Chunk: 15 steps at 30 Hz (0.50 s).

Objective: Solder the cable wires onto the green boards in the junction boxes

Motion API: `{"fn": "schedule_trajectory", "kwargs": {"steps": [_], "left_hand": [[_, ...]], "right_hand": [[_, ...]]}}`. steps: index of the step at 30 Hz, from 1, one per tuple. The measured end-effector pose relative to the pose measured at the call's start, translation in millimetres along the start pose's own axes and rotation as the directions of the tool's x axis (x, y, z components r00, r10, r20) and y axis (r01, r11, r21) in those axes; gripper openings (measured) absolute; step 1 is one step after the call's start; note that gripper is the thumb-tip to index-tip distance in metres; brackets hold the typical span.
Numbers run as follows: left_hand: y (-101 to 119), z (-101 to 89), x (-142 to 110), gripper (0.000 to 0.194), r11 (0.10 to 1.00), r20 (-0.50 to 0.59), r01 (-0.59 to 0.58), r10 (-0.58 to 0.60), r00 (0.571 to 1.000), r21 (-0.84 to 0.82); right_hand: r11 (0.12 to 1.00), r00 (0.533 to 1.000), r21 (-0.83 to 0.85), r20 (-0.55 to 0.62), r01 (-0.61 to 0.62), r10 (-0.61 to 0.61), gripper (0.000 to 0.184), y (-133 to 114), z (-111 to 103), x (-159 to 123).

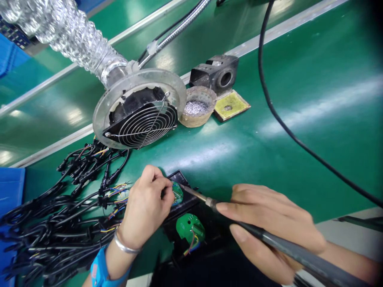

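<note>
My right hand (269, 227) grips a soldering iron (254, 230) like a pen. Its tip reaches the upper edge of a green circuit board (177, 193) set in a black casing (191, 198). At that board's left side, my left hand (151, 199) is closed in a pinch; thin bluish strands show near the fingertips, but what they hold is mostly hidden. Nearer to me lies a second green circuit board (190, 227) with several coloured wires (194, 244) coming off it.
Black cables (68, 235) with bare coloured ends are heaped at left, beside a blue bin (13, 187). A fume extractor fan (146, 123) hangs over the bench. Behind stand a bowl of solder bits (197, 113), a yellow sponge (230, 105) and an iron holder (217, 75). A black cord (287, 127) arcs at right.
</note>
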<state>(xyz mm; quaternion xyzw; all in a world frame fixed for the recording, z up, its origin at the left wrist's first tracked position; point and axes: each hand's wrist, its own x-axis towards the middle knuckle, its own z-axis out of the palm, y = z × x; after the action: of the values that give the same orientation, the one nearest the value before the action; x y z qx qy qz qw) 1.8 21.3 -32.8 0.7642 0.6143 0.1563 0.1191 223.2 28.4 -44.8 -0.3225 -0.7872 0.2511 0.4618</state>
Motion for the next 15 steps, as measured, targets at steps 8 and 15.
{"fn": "schedule_trajectory", "kwargs": {"steps": [8, 15], "left_hand": [[1.2, -0.9, -0.3, 0.010, 1.000, 0.010, 0.001, -0.001, 1.000, 0.000], [0.7, 0.0, 0.6, 0.010, 1.000, 0.023, 0.005, -0.005, 1.000, 0.003]], "right_hand": [[0.997, 0.999, 0.070, -0.047, 0.018, -0.015, 0.036, 4.6, -2.8, 2.1], [0.998, 0.998, -0.021, 0.001, -0.059, 0.059, 0.023, 6.1, 27.8, -3.6]]}}
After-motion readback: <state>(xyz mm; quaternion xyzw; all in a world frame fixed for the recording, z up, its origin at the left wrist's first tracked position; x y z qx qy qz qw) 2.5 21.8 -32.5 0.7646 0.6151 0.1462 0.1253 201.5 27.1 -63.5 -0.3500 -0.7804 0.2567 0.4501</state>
